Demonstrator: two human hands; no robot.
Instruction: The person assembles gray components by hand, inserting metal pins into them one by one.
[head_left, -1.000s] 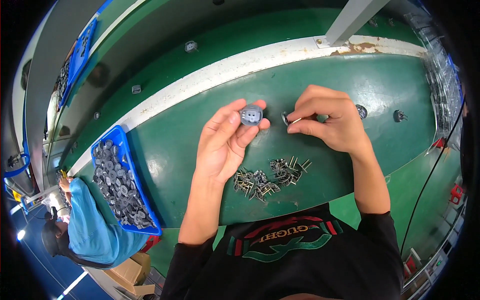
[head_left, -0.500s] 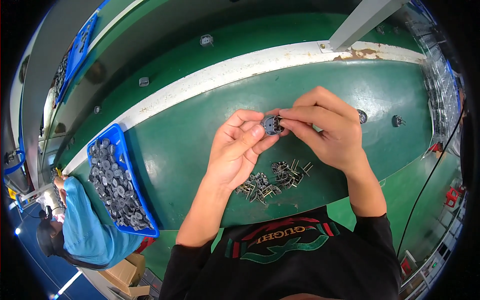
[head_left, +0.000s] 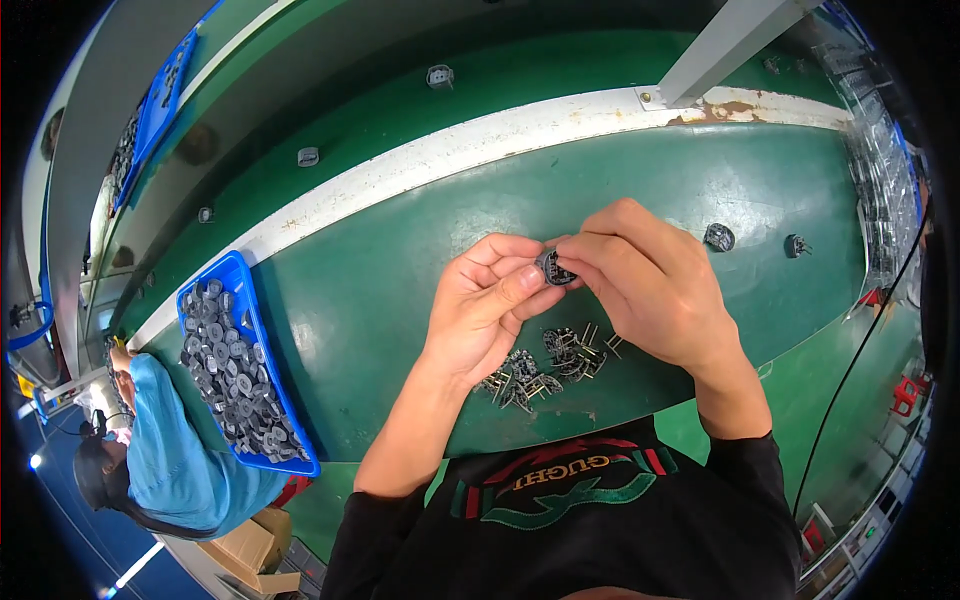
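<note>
A small grey round plastic housing point(head_left: 553, 266) is held over the green table, its open side with dark inner parts turned toward my right fingers. My left hand point(head_left: 485, 300) grips it between thumb and fingers. My right hand point(head_left: 655, 280) pinches at the housing's upper right edge; whether a smaller part sits between those fingertips is hidden. Below my hands lies a loose pile of black plug inserts with metal pins point(head_left: 545, 368). Right of my right hand are a round dark-grey piece point(head_left: 719, 237) and a black pinned piece point(head_left: 797, 246).
A blue tray point(head_left: 265, 375) full of grey round housings stands at the left. Beyond a white rail point(head_left: 400, 180), a green belt carries grey pieces point(head_left: 440, 77). A grey post point(head_left: 715, 55) rises at the back. Clear plastic packs point(head_left: 880, 190) lie far right; a person in blue point(head_left: 190, 450) sits left.
Both hands have shifted slightly nearer to me with the housing, which has turned so its open side shows more. The pieces on the belt have moved right.
</note>
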